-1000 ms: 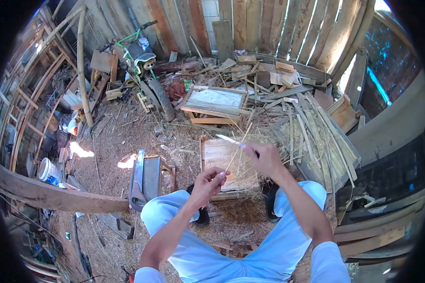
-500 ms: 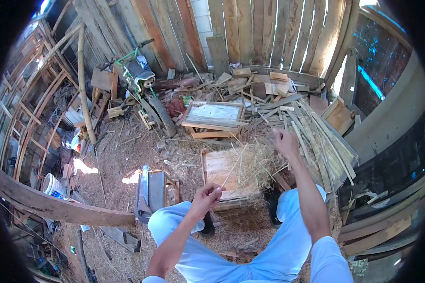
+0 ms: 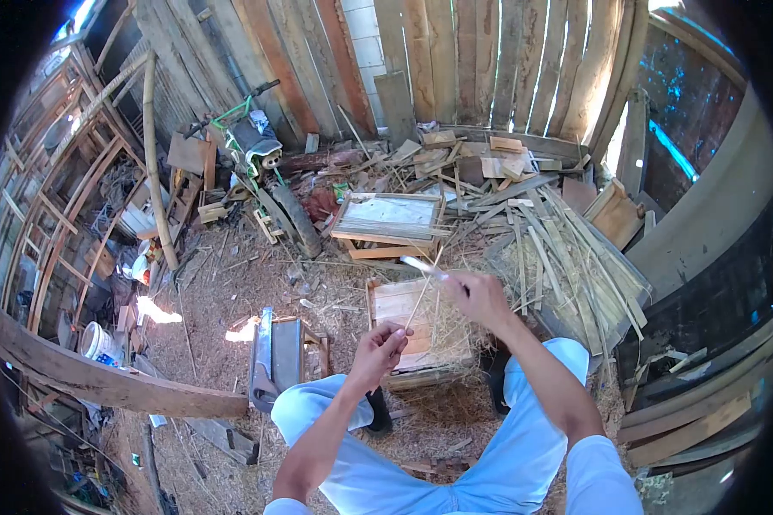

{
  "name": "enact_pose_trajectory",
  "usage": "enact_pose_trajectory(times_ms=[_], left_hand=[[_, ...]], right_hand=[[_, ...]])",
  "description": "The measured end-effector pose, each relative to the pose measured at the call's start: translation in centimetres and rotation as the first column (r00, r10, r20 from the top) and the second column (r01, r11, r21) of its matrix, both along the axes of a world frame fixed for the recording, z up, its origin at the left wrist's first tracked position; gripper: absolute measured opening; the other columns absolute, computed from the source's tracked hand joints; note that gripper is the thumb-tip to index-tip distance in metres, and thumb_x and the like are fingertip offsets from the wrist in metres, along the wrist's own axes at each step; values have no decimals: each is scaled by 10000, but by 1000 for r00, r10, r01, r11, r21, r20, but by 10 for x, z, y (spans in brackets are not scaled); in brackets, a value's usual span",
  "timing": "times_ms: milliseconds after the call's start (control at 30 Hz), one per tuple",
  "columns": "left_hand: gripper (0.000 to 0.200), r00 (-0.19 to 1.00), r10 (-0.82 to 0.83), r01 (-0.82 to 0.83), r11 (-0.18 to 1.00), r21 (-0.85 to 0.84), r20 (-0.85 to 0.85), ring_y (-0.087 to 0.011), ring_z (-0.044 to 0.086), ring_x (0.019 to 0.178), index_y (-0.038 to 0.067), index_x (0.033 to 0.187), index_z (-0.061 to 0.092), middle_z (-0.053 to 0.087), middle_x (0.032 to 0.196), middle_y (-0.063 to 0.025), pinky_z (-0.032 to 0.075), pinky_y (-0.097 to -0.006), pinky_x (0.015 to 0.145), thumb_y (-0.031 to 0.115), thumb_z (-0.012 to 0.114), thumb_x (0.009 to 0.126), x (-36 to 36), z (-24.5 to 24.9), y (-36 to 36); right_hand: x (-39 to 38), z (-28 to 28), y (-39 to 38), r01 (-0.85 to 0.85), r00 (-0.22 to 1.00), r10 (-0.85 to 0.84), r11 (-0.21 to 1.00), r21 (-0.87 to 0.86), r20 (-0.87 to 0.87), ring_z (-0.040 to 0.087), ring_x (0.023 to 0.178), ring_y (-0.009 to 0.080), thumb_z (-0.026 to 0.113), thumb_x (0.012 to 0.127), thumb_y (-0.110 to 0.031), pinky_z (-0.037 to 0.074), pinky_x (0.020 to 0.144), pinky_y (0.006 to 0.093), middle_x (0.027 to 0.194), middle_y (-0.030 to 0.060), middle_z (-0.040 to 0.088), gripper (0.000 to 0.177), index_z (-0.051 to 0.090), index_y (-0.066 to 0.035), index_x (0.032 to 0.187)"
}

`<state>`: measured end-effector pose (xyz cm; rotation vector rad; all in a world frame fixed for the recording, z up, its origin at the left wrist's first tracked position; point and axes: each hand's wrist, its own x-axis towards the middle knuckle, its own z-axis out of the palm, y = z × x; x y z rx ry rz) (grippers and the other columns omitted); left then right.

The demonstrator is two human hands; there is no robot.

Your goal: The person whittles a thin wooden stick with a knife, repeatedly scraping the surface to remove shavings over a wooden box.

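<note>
Near the middle, my left hand (image 3: 381, 351) pinches the lower end of a thin stick (image 3: 418, 296) that slants up and to the right. My right hand (image 3: 477, 299) is closed around a knife (image 3: 423, 265), whose bright blade points up and left beside the stick's upper end. Below both hands stands a low wooden box (image 3: 404, 316), with a heap of thin shavings (image 3: 455, 335) over its right side. My knees are on either side of the box.
A handsaw (image 3: 264, 352) rests on a small stool (image 3: 290, 343) at the left. Ahead lies a framed panel (image 3: 391, 211); a pile of wood strips (image 3: 575, 257) is to the right. A small bike (image 3: 262, 159) leans near the plank wall. A beam (image 3: 129, 382) crosses the left side.
My right hand has moved left and down with the knife, from the right of the shavings toward the stick. My left hand has shifted slightly up, and the stick stands steeper.
</note>
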<state>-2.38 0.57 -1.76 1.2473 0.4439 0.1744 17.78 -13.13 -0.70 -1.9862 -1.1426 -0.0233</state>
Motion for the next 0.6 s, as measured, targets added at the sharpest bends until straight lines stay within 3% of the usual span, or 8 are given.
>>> enact_pose_trajectory(times_ms=[133,300,367,433,533,600], left_hand=[[188,997,-45,44,999,-8,-60,-15,312,443,15,975,582,441,653,33,209,-181,372,188,516,940,-8,4,-5],[182,999,6,-10,995,-96,-41,-18,315,434,15,972,581,447,661,27,206,-181,367,180,509,941,-1,0,3],[188,1000,1,-3,997,-82,-26,-20,317,430,16,975,580,441,660,26,206,-181,368,185,505,943,4,1,5],[189,1000,-11,10,999,-52,-22,-19,308,428,13,980,578,441,663,22,203,-182,364,183,504,943,8,2,2],[195,998,-31,30,999,-29,-50,-19,303,427,12,984,576,441,663,23,195,-184,364,188,504,943,7,3,-5],[184,999,-46,45,998,-31,-2,-17,304,433,14,976,578,445,665,25,192,-182,370,183,513,940,3,8,-5]], right_hand=[[36,-6,-4,241,968,-244,970,-40,-65,617,633,360,547,878,-279,485,551,429,674,182,619,223,667,-90,880],[10,5,-4,292,956,-288,954,75,-61,621,660,365,548,878,-269,489,561,424,698,173,624,213,656,-85,885],[-5,8,-3,98,993,-86,982,161,-80,628,668,346,551,876,-248,489,558,416,736,158,630,193,643,-78,888],[-27,0,-1,-163,982,151,980,114,109,628,649,325,549,875,-217,482,542,407,759,155,628,169,629,-69,871],[-54,-5,2,-241,965,240,970,-5,106,628,639,310,550,873,-203,480,532,404,758,145,634,157,625,-70,837],[-28,-9,6,-236,965,227,969,66,129,626,627,309,557,869,-209,484,535,404,742,140,636,163,629,-68,830]])
